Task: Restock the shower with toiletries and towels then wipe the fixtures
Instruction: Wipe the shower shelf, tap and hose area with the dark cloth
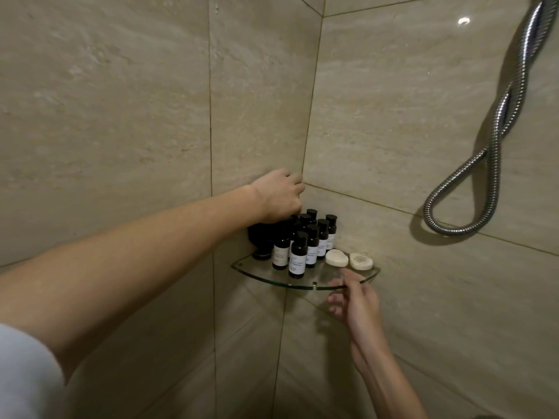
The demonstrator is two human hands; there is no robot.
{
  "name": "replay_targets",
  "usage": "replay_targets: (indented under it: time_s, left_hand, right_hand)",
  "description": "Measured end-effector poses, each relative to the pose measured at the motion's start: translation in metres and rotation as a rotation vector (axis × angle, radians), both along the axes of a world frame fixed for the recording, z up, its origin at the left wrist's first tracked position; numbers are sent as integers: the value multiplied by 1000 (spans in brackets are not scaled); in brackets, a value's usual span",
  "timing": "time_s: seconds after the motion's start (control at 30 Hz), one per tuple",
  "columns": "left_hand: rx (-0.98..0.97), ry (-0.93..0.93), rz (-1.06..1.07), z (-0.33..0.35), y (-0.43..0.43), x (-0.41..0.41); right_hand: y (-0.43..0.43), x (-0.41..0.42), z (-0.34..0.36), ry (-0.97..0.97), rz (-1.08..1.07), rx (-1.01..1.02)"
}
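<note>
Small dark toiletry bottles (298, 258) with black caps and white labels are gathered in a tight cluster on a clear glass quarter-round corner shelf (317, 275), which is fixed where two beige stone-tiled walls (121, 116) meet. At least seven bottles can be counted, all upright; others may be hidden behind the hand above them.

Two pale oval soap bars are laid side by side on the right part of the shelf, just beside the bottles. The nearer one (336, 257) is plain cream-white, and the other (361, 260) carries small print too fine to be read.

The left hand (278, 195) is held over the rear of the cluster, its fingers curled downward onto the caps of the back bottles. Whether a bottle is gripped there cannot be told, since the fingertips are hidden. A light grey sleeve (24, 373) is seen at the upper arm.

The right hand (354, 297) is raised at the front edge of the shelf below the soaps, with the index finger extended against the glass rim and the other fingers loosely bent; nothing is held in it.

One black fitting (260, 237) is mounted at the left end of the shelf. One chrome flexible shower hose (453, 228) is hung in a loop on the right wall.
</note>
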State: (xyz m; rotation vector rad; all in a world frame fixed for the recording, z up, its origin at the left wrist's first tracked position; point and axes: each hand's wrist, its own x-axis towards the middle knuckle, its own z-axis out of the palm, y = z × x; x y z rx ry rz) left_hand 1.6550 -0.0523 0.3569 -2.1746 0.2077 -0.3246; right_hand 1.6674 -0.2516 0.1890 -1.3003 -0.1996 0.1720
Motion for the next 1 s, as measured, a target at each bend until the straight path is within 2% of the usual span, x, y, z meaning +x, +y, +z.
replay_targets:
  time_s: [0.13,0.27,0.47,0.8,0.9,1.0]
  left_hand:
    - [86,82,10,0,1,-11]
    - [90,158,60,-6,3,-22]
    - [94,93,-36,-10,16,-43]
    - [103,72,-10,-4,15,-45]
    - [126,97,-7,-2,18,-51]
    - [204,124,25,-4,16,-61]
  right_hand:
    - [-1,0,1,13,2,18]
    - [-2,-2,3,16,17,23]
    - [-6,-6,9,25,28,0]
    - [-7,-10,8,103,0,15]
    - [-10,-13,4,101,-177,31]
    - [-17,-29,11,-150,-557,-14]
